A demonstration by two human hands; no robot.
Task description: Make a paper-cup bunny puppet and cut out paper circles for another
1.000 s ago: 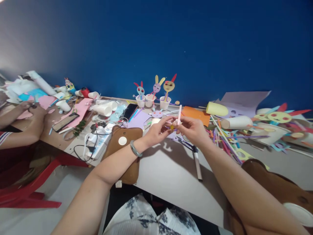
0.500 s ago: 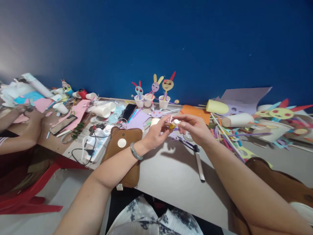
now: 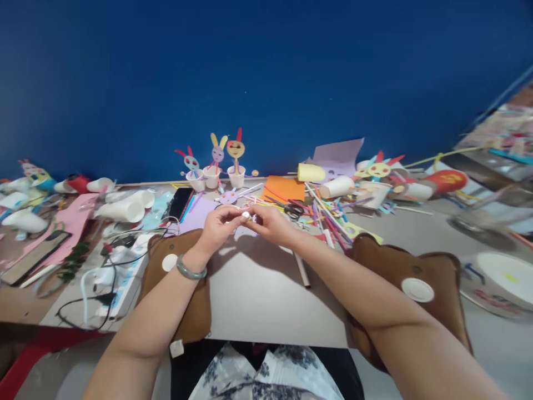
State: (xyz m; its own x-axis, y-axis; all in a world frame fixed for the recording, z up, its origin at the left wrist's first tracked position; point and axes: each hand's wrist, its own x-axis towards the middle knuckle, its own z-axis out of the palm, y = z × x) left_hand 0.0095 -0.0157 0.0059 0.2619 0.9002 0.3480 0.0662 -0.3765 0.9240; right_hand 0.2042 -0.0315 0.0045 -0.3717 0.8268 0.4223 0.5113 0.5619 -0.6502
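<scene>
Above the middle of the grey table [image 3: 266, 300], my left hand [image 3: 219, 226] and my right hand [image 3: 270, 222] meet at the fingertips. Both are closed around a small white-topped item [image 3: 245, 216], whose rest is hidden by the fingers. Behind the hands, a purple paper face [image 3: 229, 196] lies near purple paper [image 3: 197, 215]. Three paper rabbit figures stand in white cups by the wall, one with yellow ears [image 3: 217, 153]. Right of my right hand are black scissors [image 3: 293, 211], among coloured strips.
Brown cushions lie under my left forearm [image 3: 195, 311] and right forearm [image 3: 441, 272]. A power strip [image 3: 129, 283] with cables is at left. Orange paper [image 3: 285, 189], a yellow roll [image 3: 311, 173] and a white roll [image 3: 336, 187] sit at the back right.
The view has swung right, so the table things appear further left and the co-worker's hands are out of view. My hands have drawn closer together around the small item.
</scene>
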